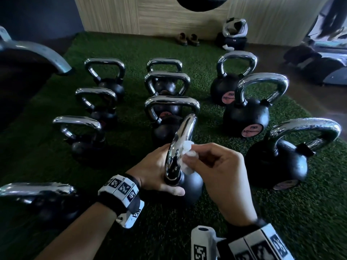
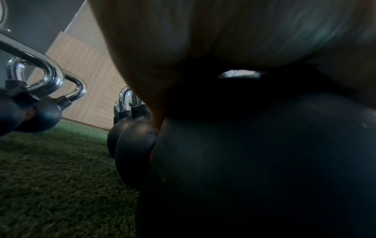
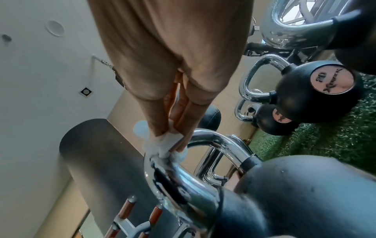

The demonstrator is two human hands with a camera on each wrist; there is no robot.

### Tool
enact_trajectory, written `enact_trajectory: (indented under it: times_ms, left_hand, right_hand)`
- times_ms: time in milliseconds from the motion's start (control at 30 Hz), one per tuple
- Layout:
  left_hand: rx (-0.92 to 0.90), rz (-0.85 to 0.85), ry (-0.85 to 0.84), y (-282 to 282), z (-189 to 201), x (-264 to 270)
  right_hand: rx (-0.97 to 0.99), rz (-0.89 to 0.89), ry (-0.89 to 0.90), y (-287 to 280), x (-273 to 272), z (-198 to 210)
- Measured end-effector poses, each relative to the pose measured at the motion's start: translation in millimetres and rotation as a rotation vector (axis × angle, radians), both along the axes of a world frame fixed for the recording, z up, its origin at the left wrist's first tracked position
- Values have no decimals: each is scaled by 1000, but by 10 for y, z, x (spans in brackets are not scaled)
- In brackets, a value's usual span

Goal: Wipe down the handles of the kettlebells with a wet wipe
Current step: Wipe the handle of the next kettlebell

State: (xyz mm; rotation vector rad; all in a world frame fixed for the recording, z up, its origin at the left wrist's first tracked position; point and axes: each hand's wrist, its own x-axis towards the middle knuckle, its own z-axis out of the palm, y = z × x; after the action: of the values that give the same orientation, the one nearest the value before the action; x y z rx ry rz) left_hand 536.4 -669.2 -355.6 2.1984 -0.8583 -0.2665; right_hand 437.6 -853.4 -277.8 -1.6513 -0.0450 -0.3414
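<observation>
A pair of brown shoes (image 1: 187, 39) sits on green turf (image 1: 234, 212) by a wood-panelled wall (image 1: 150, 15).

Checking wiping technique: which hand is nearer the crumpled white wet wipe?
Right. The right hand pinches the crumpled white wet wipe; the left hand steadies the kettlebell beside it.

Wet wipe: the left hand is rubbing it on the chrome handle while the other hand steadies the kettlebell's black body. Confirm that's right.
Wrong hand. The right hand pinches the wet wipe against the chrome handle, as the head and right wrist views show. The left hand steadies the kettlebell's black body.
</observation>
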Motion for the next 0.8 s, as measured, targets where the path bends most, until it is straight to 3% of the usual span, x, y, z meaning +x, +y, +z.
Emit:
enact_trajectory:
  times_ms: [100,267,433,633,700,800]
  left_hand:
    - [14,2,27,23,10,-11]
    - [-108,43,169,112,-28,-101]
    - [-137,1,-5,111,36,-314]
    - [-111,-26,-36,87,145,-340]
    - [-137,-5,12,90,131,-363]
    - [-154,43,96,89,126,-405]
  right_hand:
    - [-65,38,66,48,-97,-143]
    - [-322,49,58,43,-134,-366]
    - [-428,263,75,-179,120,-163]
    - [-675,564,126,-113,434,-134]
    - [-635,624,145,-124,430,-139]
    - [-384,703,161,-152,383,-174]
